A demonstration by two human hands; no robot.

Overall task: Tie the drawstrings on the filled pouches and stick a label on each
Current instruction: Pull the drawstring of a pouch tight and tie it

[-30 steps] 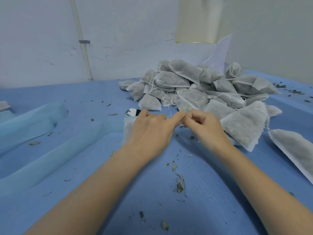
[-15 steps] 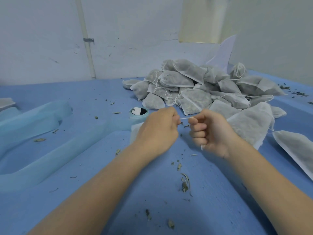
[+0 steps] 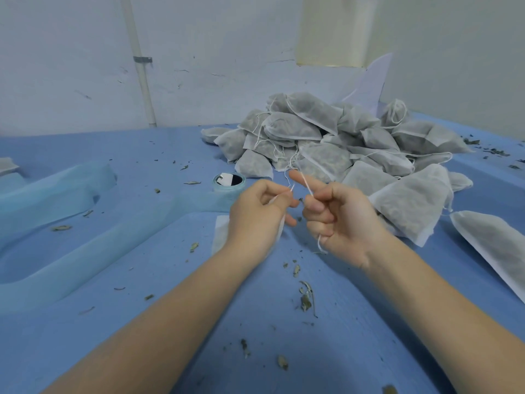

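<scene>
My left hand pinches one end of a white drawstring above a white pouch that lies mostly hidden under the hand. My right hand holds the other end: the string runs over its raised index finger and out below the curled fingers. The two hands are a few centimetres apart, above the blue cloth. A pile of filled grey-white pouches lies just behind them.
A small roll with a white and black item inside stands left of the pile. A loose pouch lies at the right edge. Folded light-blue fabric lies at left. Dried leaf bits litter the blue cloth.
The hands lifted slightly and turned. My right index finger now points up with the string looped over it; half a second ago the string was stretched straight between the two fists.
</scene>
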